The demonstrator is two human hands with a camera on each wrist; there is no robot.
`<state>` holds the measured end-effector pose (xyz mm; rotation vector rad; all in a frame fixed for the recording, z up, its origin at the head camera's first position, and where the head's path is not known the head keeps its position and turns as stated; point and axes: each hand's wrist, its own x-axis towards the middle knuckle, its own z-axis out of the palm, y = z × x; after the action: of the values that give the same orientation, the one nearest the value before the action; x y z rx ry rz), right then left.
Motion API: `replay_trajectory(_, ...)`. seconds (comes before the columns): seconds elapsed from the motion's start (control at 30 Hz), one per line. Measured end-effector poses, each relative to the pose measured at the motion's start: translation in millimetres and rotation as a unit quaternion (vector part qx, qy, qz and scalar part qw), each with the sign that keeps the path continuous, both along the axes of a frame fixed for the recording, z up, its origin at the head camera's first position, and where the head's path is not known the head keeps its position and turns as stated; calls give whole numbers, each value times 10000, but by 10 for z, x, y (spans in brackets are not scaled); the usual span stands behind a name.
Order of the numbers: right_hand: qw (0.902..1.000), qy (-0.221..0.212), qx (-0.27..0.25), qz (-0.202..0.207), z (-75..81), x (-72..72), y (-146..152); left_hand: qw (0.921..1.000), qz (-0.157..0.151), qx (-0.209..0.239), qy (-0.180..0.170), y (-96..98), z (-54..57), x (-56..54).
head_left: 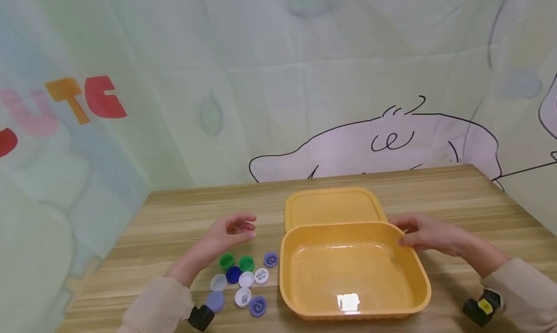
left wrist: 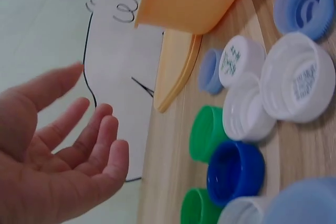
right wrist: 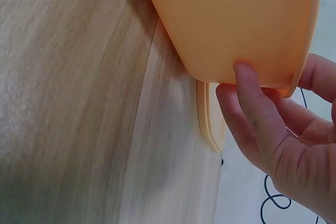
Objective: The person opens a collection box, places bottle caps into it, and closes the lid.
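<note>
A yellow plastic box (head_left: 313,270) stands open-topped in the middle of the head view. My right hand (head_left: 428,234) grips its far right corner, thumb over the rim and fingers against the outer wall, as the right wrist view shows. Behind the box lies a matching yellow lid (head_left: 332,207), partly hidden by it. My left hand (head_left: 226,236) hovers left of the box with fingers loosely bent and holds nothing. Beside it are several bottle caps: green caps (left wrist: 207,134), a dark blue cap (left wrist: 235,169), white caps (head_left: 242,297) and lilac caps (head_left: 257,306).
All of this is on a wood-grain table (head_left: 183,212). Behind the table hangs a pale printed cloth (head_left: 226,81) with cartoon outlines and coloured letters. The caps lie close to the box's left wall, and a lilac cap (head_left: 271,259) is nearest to it.
</note>
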<state>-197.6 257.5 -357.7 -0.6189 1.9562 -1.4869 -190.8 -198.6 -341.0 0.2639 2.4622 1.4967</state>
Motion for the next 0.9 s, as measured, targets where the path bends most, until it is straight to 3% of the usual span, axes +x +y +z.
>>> replay_trajectory(0.23,10000,-40,10,-52,-9,5,9,9984,-125,549,-90,-246,-99,-23)
replay_trajectory(0.53,9998,-45,156,-153,8,3,-12,9977,-164,622,-216,-529,-274,-23)
replay_trajectory(0.9,9998,-26,157,-151,24,21,-14,9925,-777,804,-493,-769,-398,-27)
